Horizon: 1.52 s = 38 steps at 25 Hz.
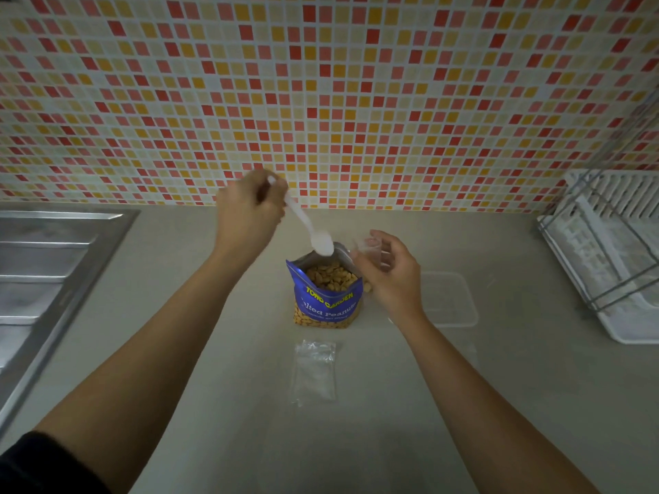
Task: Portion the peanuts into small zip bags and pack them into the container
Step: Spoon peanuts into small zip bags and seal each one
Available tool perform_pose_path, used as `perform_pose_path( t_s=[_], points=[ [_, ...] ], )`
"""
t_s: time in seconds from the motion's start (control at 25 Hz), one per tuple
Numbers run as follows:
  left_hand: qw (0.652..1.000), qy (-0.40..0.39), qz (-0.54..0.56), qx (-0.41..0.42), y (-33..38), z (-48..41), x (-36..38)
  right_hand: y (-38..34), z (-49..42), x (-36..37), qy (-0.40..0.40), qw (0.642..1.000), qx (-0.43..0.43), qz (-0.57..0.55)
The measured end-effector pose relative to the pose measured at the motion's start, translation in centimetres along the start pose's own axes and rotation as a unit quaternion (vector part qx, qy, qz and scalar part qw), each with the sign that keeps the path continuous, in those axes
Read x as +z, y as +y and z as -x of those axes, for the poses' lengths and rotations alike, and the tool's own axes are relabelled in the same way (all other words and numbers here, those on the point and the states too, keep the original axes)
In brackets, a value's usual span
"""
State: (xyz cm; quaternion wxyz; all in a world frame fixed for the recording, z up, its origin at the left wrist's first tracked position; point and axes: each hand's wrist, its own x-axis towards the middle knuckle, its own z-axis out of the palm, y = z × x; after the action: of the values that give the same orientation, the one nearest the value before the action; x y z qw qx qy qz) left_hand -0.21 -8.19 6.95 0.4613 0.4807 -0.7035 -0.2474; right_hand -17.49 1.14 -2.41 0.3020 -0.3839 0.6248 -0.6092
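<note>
A blue bag of salted peanuts (326,304) stands open in the middle of the counter, nuts showing at its mouth. My left hand (248,215) grips a white plastic spoon (310,229), whose bowl hangs just above the bag's far rim. To the right of the bag, my right hand (390,269) holds a small clear zip bag (367,249) open beside the bag's mouth. A stack of empty clear zip bags (313,372) lies flat in front of the peanut bag. A clear plastic container (451,297) sits right of my right hand.
A steel sink drainboard (46,265) fills the left side. A white dish rack (613,251) with a wire frame stands at the right. The mosaic tile wall (321,101) closes the back of the beige counter (214,404).
</note>
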Motion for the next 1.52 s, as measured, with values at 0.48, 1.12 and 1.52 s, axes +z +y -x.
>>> perform_pose_path(
  t_s=[0.48,1.12,1.52],
  points=[
    [0.949,-0.093,0.054,-0.296,-4.6,3.1,5.1,2.0,0.4,-1.2,-0.05,0.997,0.055,0.023],
    [0.904,-0.036,0.178,-0.386,-7.2,2.3,3.6,-0.1,0.2,-2.1,-0.034,0.994,0.006,0.102],
    [0.902,-0.009,0.234,-0.363,-4.0,-0.4,0.6,-0.9,0.8,0.3,-0.073,0.946,-0.099,0.299]
  ],
)
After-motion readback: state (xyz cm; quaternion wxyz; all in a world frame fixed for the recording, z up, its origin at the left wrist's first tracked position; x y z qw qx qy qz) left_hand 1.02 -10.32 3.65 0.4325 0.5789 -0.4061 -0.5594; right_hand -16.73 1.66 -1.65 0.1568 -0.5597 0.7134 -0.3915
